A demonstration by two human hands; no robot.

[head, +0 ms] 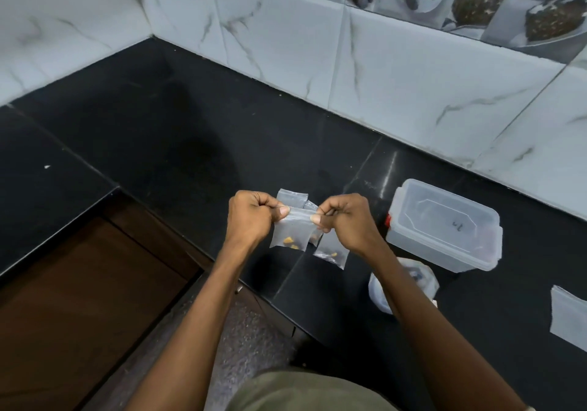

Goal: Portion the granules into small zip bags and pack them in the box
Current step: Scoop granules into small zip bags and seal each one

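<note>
At mid-frame the left hand (254,217) and right hand (344,220) pinch the top of a small zip bag (290,231) holding a few yellow granules — apparently sealing it — while another filled bag (332,253) lies on the worktop (158,144) and the box (444,223) at right looks nearly empty, so packing remains.

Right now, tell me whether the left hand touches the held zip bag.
Touching: the head view shows the left hand pinching the held zip bag at its top edge.
</note>
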